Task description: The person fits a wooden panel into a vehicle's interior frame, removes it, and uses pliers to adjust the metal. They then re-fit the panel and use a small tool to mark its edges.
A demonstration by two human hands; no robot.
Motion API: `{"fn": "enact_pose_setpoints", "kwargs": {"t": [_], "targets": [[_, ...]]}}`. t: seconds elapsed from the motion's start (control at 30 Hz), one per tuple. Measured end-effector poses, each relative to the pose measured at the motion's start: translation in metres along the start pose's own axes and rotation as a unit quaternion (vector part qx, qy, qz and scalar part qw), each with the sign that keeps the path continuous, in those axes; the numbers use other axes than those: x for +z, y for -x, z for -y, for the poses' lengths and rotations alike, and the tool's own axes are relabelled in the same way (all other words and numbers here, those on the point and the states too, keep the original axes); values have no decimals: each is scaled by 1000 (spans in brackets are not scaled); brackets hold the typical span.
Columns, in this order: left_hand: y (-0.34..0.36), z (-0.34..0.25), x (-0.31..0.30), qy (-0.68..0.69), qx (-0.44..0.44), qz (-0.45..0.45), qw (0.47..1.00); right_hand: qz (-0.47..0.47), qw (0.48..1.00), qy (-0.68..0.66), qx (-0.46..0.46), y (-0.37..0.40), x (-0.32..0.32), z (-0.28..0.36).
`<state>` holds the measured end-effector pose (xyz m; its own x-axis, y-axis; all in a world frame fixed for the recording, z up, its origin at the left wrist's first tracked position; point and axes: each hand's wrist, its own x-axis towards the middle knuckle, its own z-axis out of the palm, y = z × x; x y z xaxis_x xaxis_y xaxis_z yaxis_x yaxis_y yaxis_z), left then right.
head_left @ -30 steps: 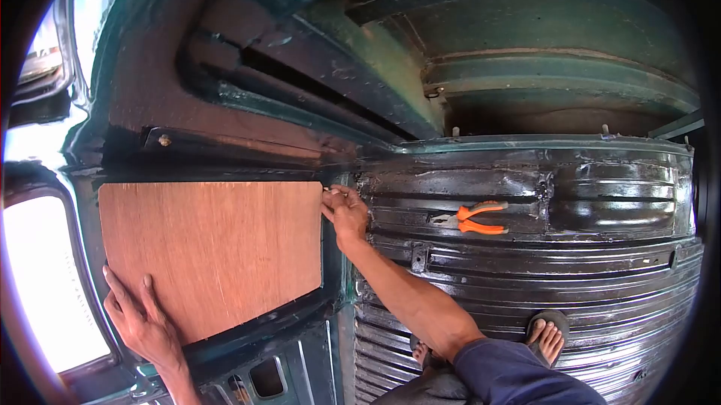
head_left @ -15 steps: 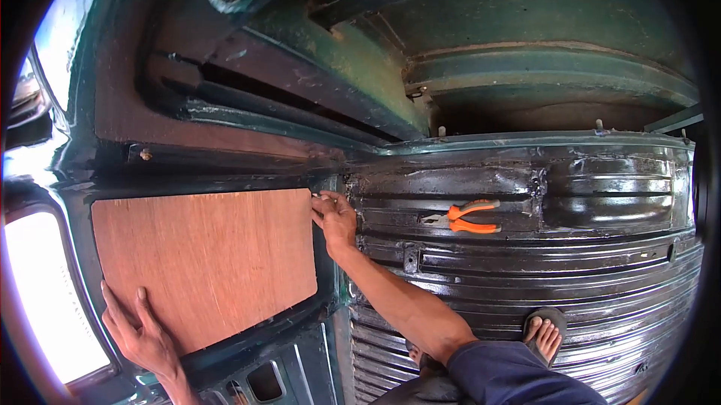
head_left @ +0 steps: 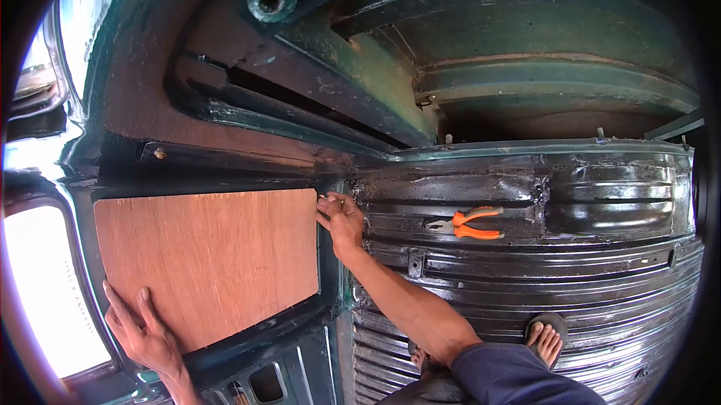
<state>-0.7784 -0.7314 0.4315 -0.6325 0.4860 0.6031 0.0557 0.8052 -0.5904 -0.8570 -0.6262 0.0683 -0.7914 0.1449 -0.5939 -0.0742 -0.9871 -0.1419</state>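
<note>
A reddish-brown plywood panel (head_left: pixel 214 262) with clipped corners lies against the dark green metal wall of a vehicle body. My left hand (head_left: pixel 146 330) rests on its lower left edge, fingers spread, with the thumb on the wood's face. At the panel's upper right corner is my right hand (head_left: pixel 342 223), its fingers bent and pressed together. Something small and pale shows at those fingertips, too little of it to name. To the right of that hand, a pair of pliers (head_left: pixel 469 223) with orange and grey handles lies on the black ribbed floor.
The ribbed metal floor (head_left: pixel 481 281) looks wet or glossy. A sandalled foot (head_left: pixel 547 337) stands on it at lower right. A bright window opening (head_left: pixel 52 285) is at the left. Green metal beams (head_left: pixel 556 75) run across the top, and a bolt (head_left: pixel 160 153) sticks out above the panel.
The view has shifted slightly, so most things appear a little further right. Both hands keep their places at the panel, and the pliers have not been moved.
</note>
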Motion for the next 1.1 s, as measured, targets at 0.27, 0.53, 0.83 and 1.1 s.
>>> {"fn": "enact_pose_setpoints", "kwargs": {"t": [0.27,0.53,0.83,1.1], "targets": [[-7,-12,-2,1,-9,2,1000,1,1000,6,5,-3,-2,-1],[-8,-11,-2,25,-58,57,996,3,1000,13,20,0,-10,-3],[-7,-4,3,13,13,7,1000,11,1000,18,2,-1,-5,-3],[-9,-5,0,10,-19,50,999,10,1000,16,22,0,-6,0]]}}
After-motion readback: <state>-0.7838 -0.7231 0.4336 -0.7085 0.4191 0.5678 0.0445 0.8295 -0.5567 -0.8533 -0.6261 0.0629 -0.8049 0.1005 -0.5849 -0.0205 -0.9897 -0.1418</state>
